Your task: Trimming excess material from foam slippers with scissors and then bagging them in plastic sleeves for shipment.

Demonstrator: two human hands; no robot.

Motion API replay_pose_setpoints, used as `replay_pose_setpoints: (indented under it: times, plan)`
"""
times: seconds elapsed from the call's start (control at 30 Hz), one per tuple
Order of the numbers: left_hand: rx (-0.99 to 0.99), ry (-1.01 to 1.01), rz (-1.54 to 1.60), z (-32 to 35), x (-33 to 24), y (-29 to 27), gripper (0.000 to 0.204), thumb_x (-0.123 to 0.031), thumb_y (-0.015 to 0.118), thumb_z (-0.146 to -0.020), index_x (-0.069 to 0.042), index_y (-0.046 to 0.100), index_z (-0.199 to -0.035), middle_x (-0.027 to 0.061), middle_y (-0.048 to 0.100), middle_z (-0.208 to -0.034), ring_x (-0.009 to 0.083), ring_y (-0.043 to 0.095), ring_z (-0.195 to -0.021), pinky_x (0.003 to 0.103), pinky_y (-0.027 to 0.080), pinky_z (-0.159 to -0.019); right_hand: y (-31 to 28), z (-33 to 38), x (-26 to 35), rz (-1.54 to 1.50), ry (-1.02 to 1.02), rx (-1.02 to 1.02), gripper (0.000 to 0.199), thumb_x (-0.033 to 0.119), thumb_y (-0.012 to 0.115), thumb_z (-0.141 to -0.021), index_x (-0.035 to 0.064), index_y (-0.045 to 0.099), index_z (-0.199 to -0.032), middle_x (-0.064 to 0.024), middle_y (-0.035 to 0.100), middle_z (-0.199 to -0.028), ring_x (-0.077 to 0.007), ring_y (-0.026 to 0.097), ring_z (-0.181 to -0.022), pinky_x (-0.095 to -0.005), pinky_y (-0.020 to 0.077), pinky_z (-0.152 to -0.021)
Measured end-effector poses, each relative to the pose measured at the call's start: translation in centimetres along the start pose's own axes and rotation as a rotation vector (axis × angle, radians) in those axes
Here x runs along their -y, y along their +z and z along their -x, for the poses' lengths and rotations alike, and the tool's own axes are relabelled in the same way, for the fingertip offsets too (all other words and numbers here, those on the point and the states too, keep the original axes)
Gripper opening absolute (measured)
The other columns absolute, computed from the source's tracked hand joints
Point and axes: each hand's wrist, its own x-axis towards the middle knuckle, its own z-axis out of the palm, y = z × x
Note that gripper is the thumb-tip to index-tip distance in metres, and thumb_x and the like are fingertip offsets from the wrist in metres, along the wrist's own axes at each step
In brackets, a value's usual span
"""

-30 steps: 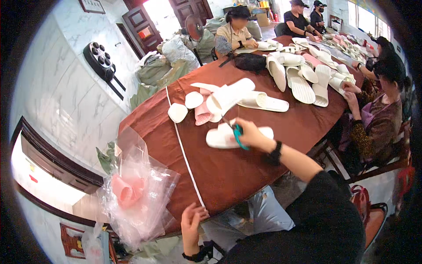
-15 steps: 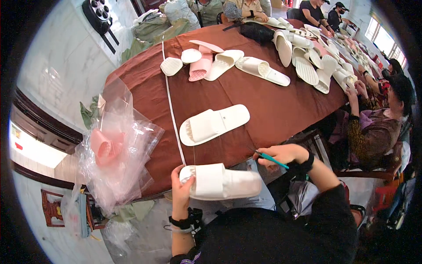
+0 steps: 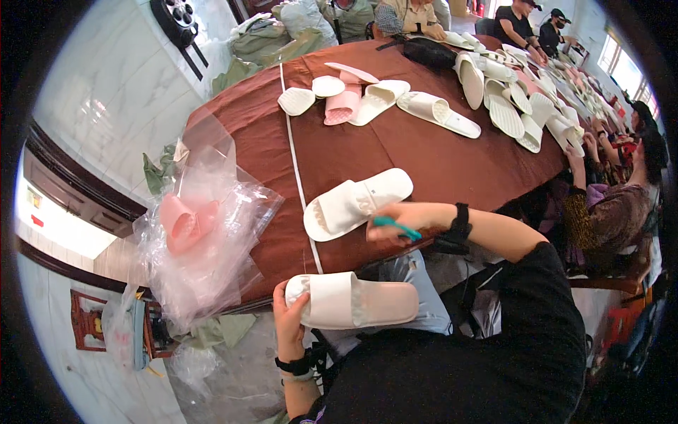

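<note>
We see a brightly daylit scene with glare from the windows (image 3: 621, 67) far beyond our right hand (image 3: 395, 220), a sheen on the plastic bags (image 3: 212, 233) left of our left hand (image 3: 288, 326), soft shadows, strong fisheye bending and black vignetted corners, slightly soft detail.

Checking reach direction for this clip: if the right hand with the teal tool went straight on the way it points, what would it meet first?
The right hand points left; most likely first is the white slipper on the brown table, though depth is unclear.
</note>
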Motion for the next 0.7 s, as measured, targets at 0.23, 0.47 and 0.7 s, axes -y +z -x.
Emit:
replay_pose_setpoints:
  times: [0.23,0.47,0.7]
  plan:
    - [-0.009,-0.05,0.081,1.8,-1.1,-1.8,0.036,-0.003,0.059,-0.083,0.0,0.048,-0.117,0.0104,0.059,-0.107,0.0179,0.059,-0.093,0.031,0.048,-0.081,-1.9,-4.9,1.4,0.636,-0.228,-0.706,0.06,0.047,0.074,-0.071,0.0023,0.052,-0.105,-0.0117,0.061,-0.072,-0.0253,0.062,-0.067,-0.0337,0.0488,-0.064]
    - [-0.333,0.368,0.25,6.0,-6.2,-7.1,0.045,-0.031,0.05,-0.09,-0.001,0.045,-0.123,0.0133,0.055,-0.114,0.0244,0.057,-0.102,0.039,0.049,-0.086,-2.9,-3.0,1.6,-0.677,-0.352,-0.498,0.036,0.007,0.075,-0.073,0.0096,0.05,-0.099,0.0013,0.051,-0.074,-0.0086,0.05,-0.061,-0.026,0.0412,-0.054]
    - [-0.461,0.499,0.252,4.7,-4.3,-9.7,0.047,-0.028,0.05,-0.091,-0.003,0.038,-0.129,0.0149,0.05,-0.123,0.0266,0.054,-0.108,0.043,0.047,-0.09,1.6,6.4,4.3,-1.636,-0.914,-0.038,0.008,0.01,0.045,-0.088,0.0085,0.052,-0.088,0.0086,0.04,-0.052,-0.001,0.029,-0.039,-0.0167,0.029,-0.046]
